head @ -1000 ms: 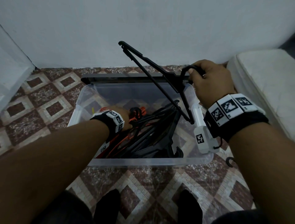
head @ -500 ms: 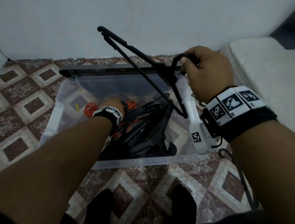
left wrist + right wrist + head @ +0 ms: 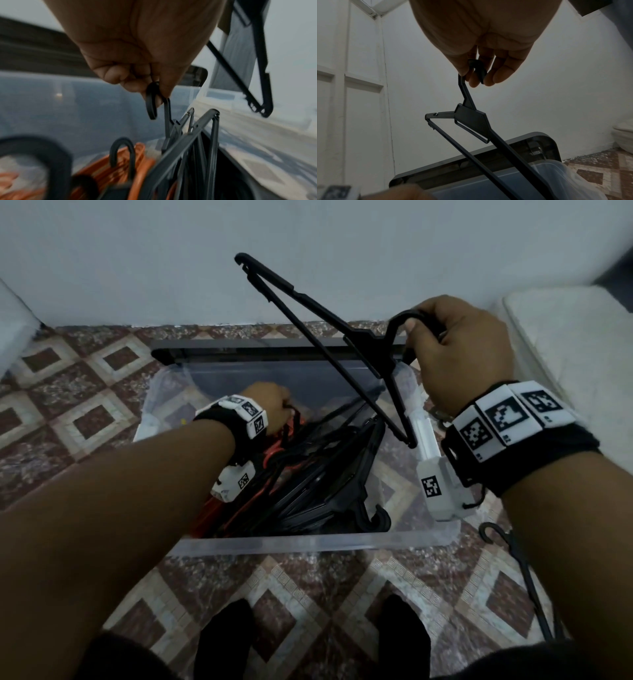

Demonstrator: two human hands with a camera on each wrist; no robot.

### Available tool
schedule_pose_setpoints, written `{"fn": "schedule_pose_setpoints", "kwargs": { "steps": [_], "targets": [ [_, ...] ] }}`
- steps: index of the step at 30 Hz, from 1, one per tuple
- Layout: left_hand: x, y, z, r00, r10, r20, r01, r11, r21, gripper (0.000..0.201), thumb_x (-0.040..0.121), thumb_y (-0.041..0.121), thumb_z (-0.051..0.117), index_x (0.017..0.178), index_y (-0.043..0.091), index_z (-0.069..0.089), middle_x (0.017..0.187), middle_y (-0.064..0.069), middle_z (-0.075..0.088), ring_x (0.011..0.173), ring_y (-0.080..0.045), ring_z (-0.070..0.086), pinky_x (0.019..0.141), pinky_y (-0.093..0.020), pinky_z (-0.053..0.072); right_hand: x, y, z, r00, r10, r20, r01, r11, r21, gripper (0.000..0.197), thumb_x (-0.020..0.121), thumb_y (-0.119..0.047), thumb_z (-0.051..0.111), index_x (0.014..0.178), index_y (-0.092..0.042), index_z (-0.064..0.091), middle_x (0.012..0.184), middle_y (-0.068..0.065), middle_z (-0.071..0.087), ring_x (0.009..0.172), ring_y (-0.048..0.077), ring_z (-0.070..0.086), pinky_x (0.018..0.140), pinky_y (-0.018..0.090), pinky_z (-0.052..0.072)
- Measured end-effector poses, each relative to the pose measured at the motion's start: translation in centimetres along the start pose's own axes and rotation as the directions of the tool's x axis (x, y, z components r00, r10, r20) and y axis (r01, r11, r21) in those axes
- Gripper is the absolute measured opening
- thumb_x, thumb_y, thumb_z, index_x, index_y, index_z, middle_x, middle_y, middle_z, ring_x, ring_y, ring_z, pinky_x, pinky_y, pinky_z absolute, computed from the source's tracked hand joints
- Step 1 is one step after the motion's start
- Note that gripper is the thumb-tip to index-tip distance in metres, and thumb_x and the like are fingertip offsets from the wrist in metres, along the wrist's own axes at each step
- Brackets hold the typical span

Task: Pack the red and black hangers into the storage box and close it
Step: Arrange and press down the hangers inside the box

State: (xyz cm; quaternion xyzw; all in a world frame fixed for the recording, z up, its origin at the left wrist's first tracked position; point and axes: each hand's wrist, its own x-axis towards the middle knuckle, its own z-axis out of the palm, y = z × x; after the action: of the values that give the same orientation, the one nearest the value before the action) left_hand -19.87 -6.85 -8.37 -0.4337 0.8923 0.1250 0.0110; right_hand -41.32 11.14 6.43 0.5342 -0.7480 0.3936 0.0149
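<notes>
A clear plastic storage box [image 3: 308, 542] stands on the tiled floor with a pile of black hangers [image 3: 325, 481] and red hangers [image 3: 274, 455] in it. My right hand [image 3: 455, 350] grips the hook of a black hanger [image 3: 329, 333] held tilted above the box's right side; the wrist view shows that hanger [image 3: 471, 116] hanging from my fingers. My left hand [image 3: 270, 409] is inside the box and pinches the hook of a black hanger [image 3: 151, 100] from the pile. The dark lid [image 3: 274, 350] stands behind the box.
One more black hanger [image 3: 524, 570] lies on the floor right of the box. A white cushion [image 3: 575, 361] is at the right, a white wall behind, and my feet [image 3: 226, 638] are just before the box.
My left hand has moved deeper into the box and taken a black hanger's hook. My right hand still holds its hanger above the box's right side.
</notes>
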Motion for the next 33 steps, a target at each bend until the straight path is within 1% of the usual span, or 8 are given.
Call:
{"fn": "schedule_pose_setpoints", "kwargs": {
  "steps": [4,9,13,16,20,25,29,33],
  "targets": [
    [-2.8,1.3,-5.6,0.983,0.038,-0.181,-0.044,0.998,-0.033,0.012,0.093,0.031,0.058,0.094,0.02,0.063,0.096,-0.009,0.069,0.09,-0.032,0.062,0.069,-0.026,0.034,0.2,-0.6,-0.8,0.996,0.003,-0.093,0.003,0.998,0.064,0.026,0.094,-0.037,0.049,0.107,-0.023,0.068,0.098,-0.002,0.072,0.092,0.019,0.066,0.084,0.036,0.053],
    [-7.0,1.4,-10.3,0.948,-0.035,-0.315,0.003,0.995,-0.102,0.011,0.094,0.028,0.057,0.094,0.02,0.065,0.085,0.0,0.063,0.076,-0.021,0.053,0.069,-0.025,0.035,0.3,-1.0,-2.3,0.978,0.002,-0.209,0.02,0.995,0.099,0.027,0.094,-0.037,0.047,0.106,-0.023,0.067,0.1,-0.003,0.07,0.094,0.017,0.064,0.084,0.031,0.05],
    [-9.4,1.6,-10.2,0.913,-0.152,-0.378,0.092,0.981,-0.171,0.011,0.093,0.029,0.058,0.089,0.021,0.062,0.079,0.003,0.061,0.074,-0.021,0.055,0.065,-0.026,0.037,0.2,-1.3,-3.2,0.969,-0.007,-0.245,0.04,0.991,0.127,0.029,0.094,-0.038,0.045,0.106,-0.024,0.067,0.102,-0.002,0.069,0.096,0.016,0.063,0.086,0.034,0.051],
    [-10.5,2.1,-8.7,0.907,-0.231,-0.351,0.17,0.966,-0.197,0.015,0.094,0.031,0.057,0.087,0.018,0.057,0.08,-0.001,0.062,0.073,-0.025,0.054,0.063,-0.029,0.037,0.1,-1.0,-3.8,0.97,-0.011,-0.244,0.042,0.992,0.123,0.029,0.094,-0.039,0.045,0.107,-0.025,0.066,0.103,-0.002,0.069,0.096,0.016,0.063,0.088,0.033,0.05],
    [-10.4,2.4,-9.5,0.886,-0.246,-0.393,0.154,0.956,-0.251,0.014,0.095,0.03,0.057,0.09,0.017,0.061,0.084,-0.005,0.068,0.073,-0.024,0.056,0.063,-0.029,0.039,-0.1,-0.4,-4.5,0.968,-0.001,-0.251,0.033,0.992,0.125,0.029,0.093,-0.04,0.046,0.107,-0.025,0.066,0.103,-0.004,0.069,0.096,0.014,0.063,0.087,0.03,0.05],
    [-10.7,2.7,-11.9,0.855,-0.161,-0.493,0.064,0.976,-0.208,0.017,0.095,0.031,0.057,0.099,0.017,0.064,0.089,-0.005,0.068,0.08,-0.027,0.06,0.068,-0.03,0.042,-0.4,0.1,-5.0,0.97,0.015,-0.242,0.015,0.992,0.124,0.028,0.094,-0.039,0.046,0.107,-0.025,0.066,0.102,-0.005,0.068,0.094,0.012,0.061,0.083,0.023,0.046],
    [-11.3,2.6,-13.0,0.867,-0.029,-0.497,-0.029,0.994,-0.109,0.019,0.096,0.034,0.055,0.103,0.022,0.068,0.092,-0.001,0.07,0.075,-0.017,0.055,0.067,-0.026,0.039,-0.3,0.3,-5.0,0.975,0.025,-0.221,-0.001,0.994,0.109,0.027,0.094,-0.04,0.046,0.106,-0.027,0.066,0.095,-0.013,0.062,0.086,0.002,0.054,0.077,0.014,0.037],
    [-11.7,3.1,-13.8,0.901,0.005,-0.434,-0.059,0.992,-0.111,0.016,0.095,0.039,0.057,0.103,0.03,0.068,0.088,0.004,0.071,0.075,-0.017,0.06,0.068,-0.029,0.048,-0.4,0.2,-4.3,0.982,-0.014,-0.188,0.029,0.996,0.079,0.027,0.095,-0.039,0.048,0.106,-0.024,0.067,0.096,-0.006,0.068,0.088,0.011,0.061,0.081,0.025,0.047]
  ]
}}
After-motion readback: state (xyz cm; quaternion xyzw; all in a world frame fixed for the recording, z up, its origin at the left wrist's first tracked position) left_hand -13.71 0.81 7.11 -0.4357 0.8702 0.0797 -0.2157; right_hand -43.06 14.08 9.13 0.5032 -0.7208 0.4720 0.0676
